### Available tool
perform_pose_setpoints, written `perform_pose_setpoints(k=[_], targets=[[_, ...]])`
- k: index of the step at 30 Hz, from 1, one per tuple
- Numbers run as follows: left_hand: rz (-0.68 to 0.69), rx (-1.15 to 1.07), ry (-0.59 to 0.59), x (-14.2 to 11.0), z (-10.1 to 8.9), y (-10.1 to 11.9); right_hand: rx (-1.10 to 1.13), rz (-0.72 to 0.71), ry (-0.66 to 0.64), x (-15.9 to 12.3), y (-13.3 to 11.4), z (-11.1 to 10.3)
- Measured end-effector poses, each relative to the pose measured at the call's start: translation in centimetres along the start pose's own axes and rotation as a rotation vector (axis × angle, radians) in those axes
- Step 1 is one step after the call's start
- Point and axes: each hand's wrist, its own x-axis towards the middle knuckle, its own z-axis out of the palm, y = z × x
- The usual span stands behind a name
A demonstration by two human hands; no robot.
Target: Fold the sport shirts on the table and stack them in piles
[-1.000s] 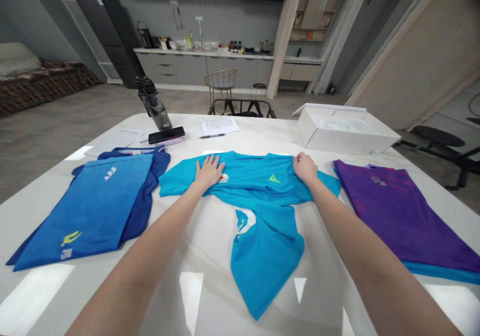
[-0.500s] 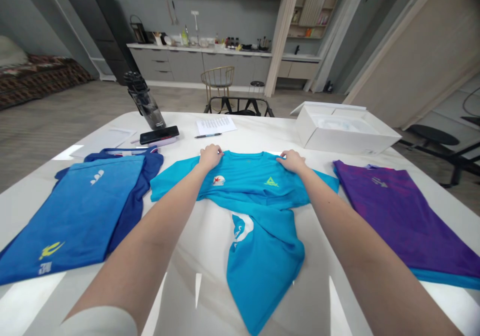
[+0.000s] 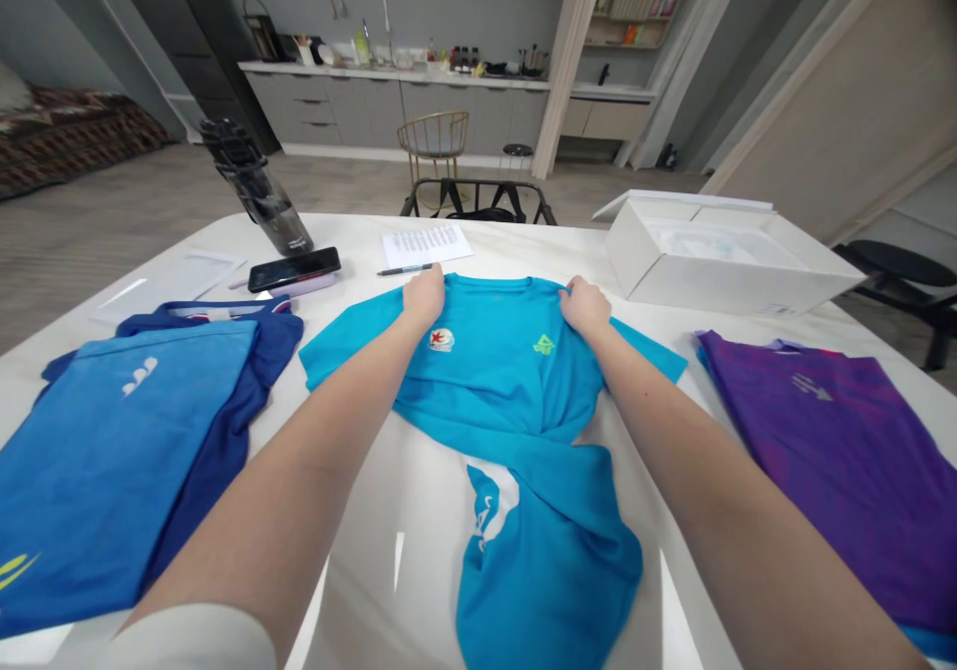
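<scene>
A turquoise T-shirt (image 3: pixel 493 381) lies in front of me on the white table, its collar at the far side and both sleeves spread outward. Its lower part is twisted and bunched, with a white-and-blue print showing on the folded hem. My left hand (image 3: pixel 425 296) grips the shoulder just left of the collar, fingers closed on the cloth. On the other shoulder, right of the collar, my right hand (image 3: pixel 585 305) pinches the fabric in the same way. The shoulder area between my hands looks slightly raised and taut.
Blue shirts (image 3: pixel 142 431) lie folded at the left, a purple shirt (image 3: pixel 837 451) at the right. Behind stand a bottle (image 3: pixel 261 191), a phone (image 3: pixel 293 269), a pen (image 3: pixel 405 270), a printed sheet (image 3: pixel 428 244) and an open white box (image 3: pixel 737 266). A chair back (image 3: pixel 478 196) is past the table's far edge.
Both hands have closed more firmly on the shoulders and lifted the collar edge slightly away from me. The shirt's body is pulled straighter; the view has tilted and moved closer.
</scene>
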Motion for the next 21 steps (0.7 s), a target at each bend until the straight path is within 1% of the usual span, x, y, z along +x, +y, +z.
perform_pose_setpoints(k=[3, 6, 8, 11, 13, 16, 19, 21], targets=[[-0.016, -0.005, 0.018, 1.7, 0.7, 0.2, -0.004, -0.030, 0.000, 1.9, -0.3, 1.1], [-0.016, -0.029, 0.024, 3.0, 1.1, 0.1, -0.006, -0.085, 0.012, 3.9, -0.2, 2.1], [0.002, -0.059, 0.028, 3.4, 1.3, -0.2, 0.004, -0.120, 0.017, 4.9, 0.1, 2.7], [0.086, -0.118, 0.057, 3.1, 1.3, -0.8, 0.042, -0.198, 0.020, 5.6, 0.7, 3.0], [0.151, -0.149, 0.067, 2.2, 1.0, -1.1, 0.067, -0.258, 0.017, 5.5, 1.1, 2.8], [0.184, -0.139, 0.017, -0.2, 0.1, -1.2, 0.113, -0.336, -0.044, 4.2, 1.6, 1.9], [0.224, -0.115, -0.058, -3.6, -0.9, -0.7, 0.136, -0.394, -0.138, 1.1, 1.7, 0.6], [0.295, -0.135, -0.096, -6.3, -1.4, -0.1, 0.113, -0.418, -0.158, -1.8, 1.5, -0.2]])
